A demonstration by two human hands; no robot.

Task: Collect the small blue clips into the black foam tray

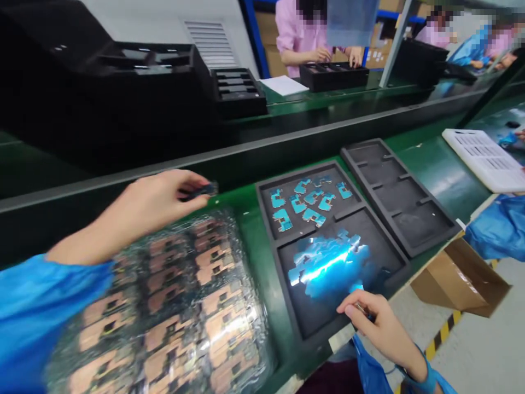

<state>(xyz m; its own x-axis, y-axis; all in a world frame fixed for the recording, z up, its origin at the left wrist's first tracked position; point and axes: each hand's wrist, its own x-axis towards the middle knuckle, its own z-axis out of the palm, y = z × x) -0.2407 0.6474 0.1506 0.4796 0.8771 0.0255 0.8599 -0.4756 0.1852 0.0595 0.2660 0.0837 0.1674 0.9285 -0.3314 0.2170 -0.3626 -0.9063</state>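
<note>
My left hand is raised over the far edge of a clear plastic tray. Thumb and fingers pinch a small dark flat part, mostly hidden by the fingers. Copper-coloured parts lie in rows in that clear tray. My right hand is at the near edge of a black divided tray, its fingers closed on something small that I cannot make out. Just beyond its fingertips lies a heap of shiny blue film pieces. Several teal cut pieces are spread in the tray's far compartment.
A second black tray stands to the right, a white slotted tray farther off. Below the bench edge is an open cardboard box. Across the divider, a person in pink handles a black box. Black bins stand back left.
</note>
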